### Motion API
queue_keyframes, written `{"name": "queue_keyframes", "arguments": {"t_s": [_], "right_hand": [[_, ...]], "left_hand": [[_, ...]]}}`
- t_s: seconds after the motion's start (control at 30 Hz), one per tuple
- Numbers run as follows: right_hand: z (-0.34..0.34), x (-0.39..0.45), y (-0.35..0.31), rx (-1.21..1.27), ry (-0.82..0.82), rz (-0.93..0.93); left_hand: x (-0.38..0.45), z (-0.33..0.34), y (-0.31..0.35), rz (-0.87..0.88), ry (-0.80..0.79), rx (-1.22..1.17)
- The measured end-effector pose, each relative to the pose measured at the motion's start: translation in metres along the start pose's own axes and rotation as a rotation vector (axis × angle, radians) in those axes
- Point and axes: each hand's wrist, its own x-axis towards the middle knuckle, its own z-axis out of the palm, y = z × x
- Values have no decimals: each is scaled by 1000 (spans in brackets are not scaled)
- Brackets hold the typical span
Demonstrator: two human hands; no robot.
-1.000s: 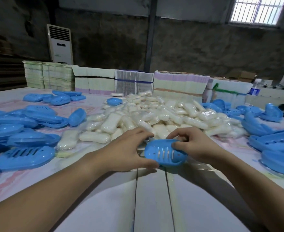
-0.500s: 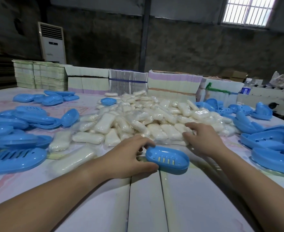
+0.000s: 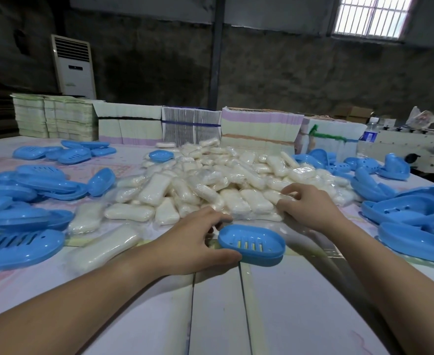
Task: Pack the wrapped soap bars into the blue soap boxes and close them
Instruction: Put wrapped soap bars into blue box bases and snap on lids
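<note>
Fetching step: left hand (image 3: 185,242) grips the open box (image 3: 252,245) between thumb and fingers, right hand (image 3: 310,206) curled on a bar (image 3: 274,194) at its fingertips, apparently pinching it; next, lifting that bar into the tray, then lidding.

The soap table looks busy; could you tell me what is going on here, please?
A person is packing wrapped soap into blue boxes. The left hand grips the near edge of an open, empty blue soap box on the table. The right hand reaches into the pile of wrapped soap bars, its fingers on a bar at the pile's near edge. More blue box halves lie on both sides. Nothing is in this box yet.
</note>
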Motion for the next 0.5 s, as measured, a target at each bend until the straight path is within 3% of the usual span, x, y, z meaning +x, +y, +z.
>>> {"name": "queue_keyframes", "arguments": {"t_s": [0.33, 0.5], "right_hand": [[-4, -4, -6, 15, -90, -10], [-5, -5, -6, 278, -129, 88]], "left_hand": [[0, 3, -6, 21, 27, -77], [0, 3, -5, 11, 19, -69]]}}
